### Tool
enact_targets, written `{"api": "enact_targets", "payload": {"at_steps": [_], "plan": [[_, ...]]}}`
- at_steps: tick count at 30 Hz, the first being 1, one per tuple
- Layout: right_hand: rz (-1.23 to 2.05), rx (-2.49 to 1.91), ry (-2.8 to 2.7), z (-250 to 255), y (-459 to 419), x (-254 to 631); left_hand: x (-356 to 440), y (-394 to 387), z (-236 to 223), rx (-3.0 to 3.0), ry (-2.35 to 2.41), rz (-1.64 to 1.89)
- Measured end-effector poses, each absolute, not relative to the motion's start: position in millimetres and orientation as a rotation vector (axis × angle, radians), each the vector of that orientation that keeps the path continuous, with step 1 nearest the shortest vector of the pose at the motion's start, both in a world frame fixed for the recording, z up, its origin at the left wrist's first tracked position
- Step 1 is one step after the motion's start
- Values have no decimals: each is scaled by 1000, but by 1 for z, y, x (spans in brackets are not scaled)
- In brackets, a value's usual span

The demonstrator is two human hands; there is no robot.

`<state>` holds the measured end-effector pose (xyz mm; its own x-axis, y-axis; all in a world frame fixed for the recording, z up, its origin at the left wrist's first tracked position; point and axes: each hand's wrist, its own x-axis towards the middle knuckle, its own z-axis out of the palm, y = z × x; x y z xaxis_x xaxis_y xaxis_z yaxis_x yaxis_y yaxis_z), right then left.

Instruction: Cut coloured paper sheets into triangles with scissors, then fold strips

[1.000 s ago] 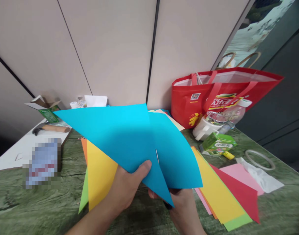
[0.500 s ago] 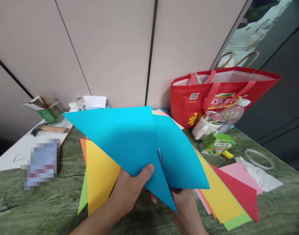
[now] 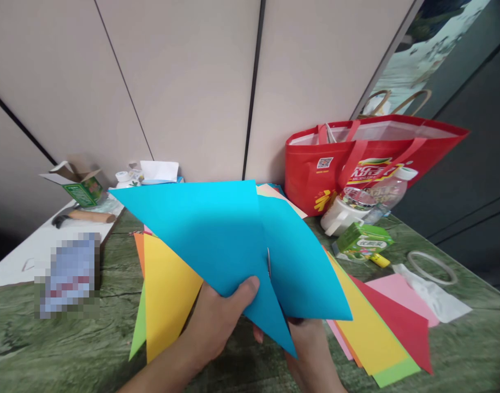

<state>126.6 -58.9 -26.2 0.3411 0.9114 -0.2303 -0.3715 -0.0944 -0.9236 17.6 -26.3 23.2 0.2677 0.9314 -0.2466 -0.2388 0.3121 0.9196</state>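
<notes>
A large sheet of blue paper is held up in front of me, slit from its lower edge, with the right part curling away. My left hand pinches the sheet left of the slit, thumb on top and fingers underneath. Below the right part, my right hand is closed and mostly covered by the paper. A thin metal blade of scissors shows at the top of the slit; the handles are hidden. Under the blue sheet lie yellow paper and other coloured sheets.
A red shopping bag stands at the back right, near a white mug, a plastic bottle and a green box. A tape ring and red paper lie right. A hammer and an open box are left.
Almost nothing differs. The blue sheet sits very slightly lower and further right in view, with both hands keeping the same grip.
</notes>
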Motion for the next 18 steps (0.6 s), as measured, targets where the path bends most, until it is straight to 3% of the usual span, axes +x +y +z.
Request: {"api": "enact_targets", "payload": {"at_steps": [18], "plan": [[1030,-1431,-660,-44,-59,135,20,-28,17,919,994,965]]}}
